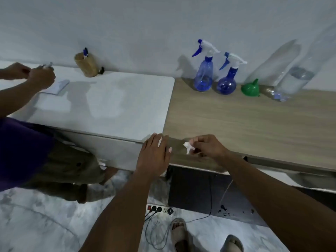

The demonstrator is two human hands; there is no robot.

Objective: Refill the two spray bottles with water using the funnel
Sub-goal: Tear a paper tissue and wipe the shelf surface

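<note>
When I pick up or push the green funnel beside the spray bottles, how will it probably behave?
The green funnel looks like thin moulded plastic, so it is probably light and stiff. Its round rim and cone shape suggest that it may roll in a curve if pushed sideways.

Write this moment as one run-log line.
left hand: open, empty | right hand: pinches small white object | tall spray bottle, round spray bottle, funnel, water bottle: untouched | refill: not begun
</note>
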